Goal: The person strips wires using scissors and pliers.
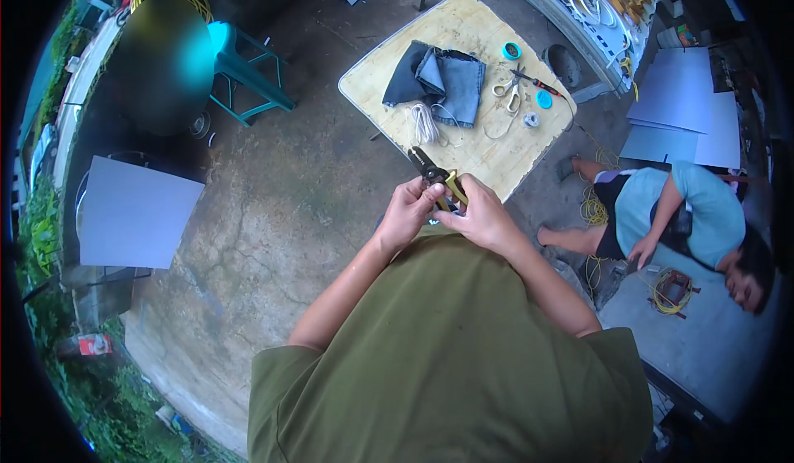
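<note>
In the head view, a pair of wire strippers (423,164) with a black head and yellow handles is held in front of my shirt, jaws pointing up and away. My left hand (405,215) is closed around it near the pivot, thumb pressed on it. My right hand (486,215) has its fingers wrapped round the yellow handles. Just beyond is a pale wooden table (364,91) bearing folded denim (459,83), a white cord bundle (423,124), scissors (511,91), a red and black screwdriver (542,83), and a small spool (531,120).
A turquoise tub (511,51) and lid (543,99) lie on the table. A teal stool (240,66) stands back left. White panels (136,215) lean at left, others (678,99) at right. At right sits another person (703,215) near a yellow cord reel (672,291).
</note>
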Motion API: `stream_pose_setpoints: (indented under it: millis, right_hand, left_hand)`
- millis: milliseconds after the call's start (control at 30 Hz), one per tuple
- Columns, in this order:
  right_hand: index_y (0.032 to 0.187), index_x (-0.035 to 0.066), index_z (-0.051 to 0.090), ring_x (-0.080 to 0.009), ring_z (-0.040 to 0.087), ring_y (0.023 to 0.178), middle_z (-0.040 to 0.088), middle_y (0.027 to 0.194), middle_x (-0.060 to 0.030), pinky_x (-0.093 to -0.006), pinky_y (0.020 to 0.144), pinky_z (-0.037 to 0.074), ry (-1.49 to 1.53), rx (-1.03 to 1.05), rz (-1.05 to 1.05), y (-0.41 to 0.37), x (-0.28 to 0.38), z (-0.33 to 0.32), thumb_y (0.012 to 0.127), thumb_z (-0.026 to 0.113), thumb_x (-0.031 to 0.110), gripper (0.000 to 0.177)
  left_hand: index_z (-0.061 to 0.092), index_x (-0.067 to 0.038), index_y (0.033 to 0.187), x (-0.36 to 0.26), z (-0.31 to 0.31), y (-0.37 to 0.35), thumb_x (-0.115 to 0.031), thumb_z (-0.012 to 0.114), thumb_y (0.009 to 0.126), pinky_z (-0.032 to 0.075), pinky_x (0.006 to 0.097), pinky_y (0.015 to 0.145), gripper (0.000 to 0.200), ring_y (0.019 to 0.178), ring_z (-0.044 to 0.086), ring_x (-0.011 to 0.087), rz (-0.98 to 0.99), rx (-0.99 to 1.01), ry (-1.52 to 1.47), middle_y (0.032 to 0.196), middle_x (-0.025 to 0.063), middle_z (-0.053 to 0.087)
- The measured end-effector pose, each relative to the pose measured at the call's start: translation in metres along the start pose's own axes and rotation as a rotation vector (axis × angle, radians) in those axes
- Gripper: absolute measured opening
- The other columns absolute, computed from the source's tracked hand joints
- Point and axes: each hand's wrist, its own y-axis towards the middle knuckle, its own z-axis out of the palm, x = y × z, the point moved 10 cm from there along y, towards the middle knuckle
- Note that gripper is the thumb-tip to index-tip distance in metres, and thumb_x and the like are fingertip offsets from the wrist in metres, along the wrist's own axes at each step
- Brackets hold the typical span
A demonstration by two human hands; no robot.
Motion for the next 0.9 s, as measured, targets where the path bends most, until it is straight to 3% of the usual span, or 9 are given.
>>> stream_pose_setpoints:
  millis: [100,133,233,367,467,567,600,700,900]
  right_hand:
    - [0.108,0.003,0.062,-0.0238,0.072,0.090,0.072,0.100,-0.0144,-0.0411,0.079,0.055,0.311,0.117,0.022,0.015,-0.028,0.022,0.089,0.082,0.027,0.037]
    - [0.110,0.003,0.065,-0.0147,0.071,0.087,0.073,0.099,-0.0071,-0.0341,0.077,0.056,0.499,0.168,-0.006,0.016,-0.029,0.030,0.097,0.075,0.025,0.027]
    - [0.120,0.005,0.067,-0.0144,0.071,0.090,0.073,0.103,-0.0042,-0.0316,0.079,0.057,1.004,0.363,0.117,0.011,-0.032,0.049,0.104,0.067,0.021,0.023]
    - [0.126,0.003,0.066,-0.0147,0.071,0.098,0.074,0.107,-0.0065,-0.0316,0.087,0.057,1.058,0.377,0.134,0.013,-0.033,0.055,0.106,0.063,0.021,0.026]
    - [0.125,0.003,0.065,-0.0140,0.069,0.099,0.071,0.110,-0.0053,-0.0322,0.094,0.056,1.038,0.309,0.079,0.016,-0.017,0.058,0.109,0.059,0.021,0.025]
    - [0.114,0.004,0.068,-0.0105,0.066,0.092,0.071,0.101,-0.0037,-0.0288,0.087,0.054,0.845,0.292,0.072,0.021,-0.025,0.065,0.109,0.059,0.024,0.023]
    - [0.111,0.004,0.068,-0.0099,0.065,0.090,0.071,0.097,-0.0030,-0.0281,0.084,0.053,0.798,0.273,0.060,0.022,-0.025,0.065,0.109,0.059,0.025,0.023]
    - [0.103,0.004,0.068,-0.0087,0.062,0.083,0.069,0.088,-0.0013,-0.0270,0.076,0.050,0.646,0.222,0.046,0.026,-0.024,0.064,0.109,0.059,0.030,0.028]
    - [0.090,0.005,0.067,-0.0094,0.058,0.070,0.066,0.075,-0.0006,-0.0295,0.065,0.048,0.488,0.080,-0.025,0.029,-0.008,0.052,0.108,0.059,0.034,0.035]
  left_hand:
    - [0.066,0.001,0.125,-0.003,0.003,-0.001,-0.030,0.059,0.109,0.057,0.0293,0.080,0.035,0.090,0.067,0.0115,0.004,0.075,-0.078,0.104,0.0035,0.072]
    - [0.065,0.000,0.130,-0.010,0.008,-0.002,-0.033,0.058,0.109,0.057,0.0297,0.080,0.039,0.089,0.067,0.0112,-0.013,0.074,-0.086,0.105,0.0032,0.072]
    - [0.061,-0.002,0.140,-0.013,0.005,-0.001,-0.035,0.055,0.110,0.056,0.0296,0.077,0.045,0.088,0.066,0.0108,-0.038,0.137,-0.013,0.108,0.0027,0.071]
    - [0.060,-0.002,0.142,-0.026,0.000,0.000,-0.034,0.053,0.112,0.056,0.0297,0.074,0.045,0.090,0.065,0.0106,0.046,0.075,0.113,0.108,0.0023,0.070]
    - [0.062,0.001,0.137,-0.032,-0.014,-0.006,-0.030,0.053,0.112,0.056,0.0293,0.076,0.041,0.090,0.065,0.0098,-0.079,-0.045,0.129,0.105,0.0025,0.070]
    - [0.064,0.005,0.129,-0.027,-0.045,-0.003,-0.025,0.058,0.110,0.055,0.0265,0.078,0.036,0.092,0.065,0.0098,0.049,-0.189,0.219,0.099,0.0041,0.071]
    - [0.067,0.006,0.116,-0.031,-0.053,-0.005,-0.019,0.064,0.107,0.054,0.0254,0.076,0.026,0.090,0.064,0.0086,0.127,-0.285,0.208,0.097,0.0039,0.072]
    - [0.067,0.002,0.105,-0.028,-0.066,-0.007,-0.015,0.068,0.104,0.054,0.0254,0.074,0.018,0.087,0.064,0.0075,0.096,-0.342,0.260,0.094,0.0038,0.072]
    - [0.065,0.001,0.100,-0.029,-0.065,-0.010,-0.014,0.070,0.103,0.051,0.0243,0.071,0.016,0.080,0.060,0.0062,0.149,-0.418,0.118,0.091,0.0037,0.071]
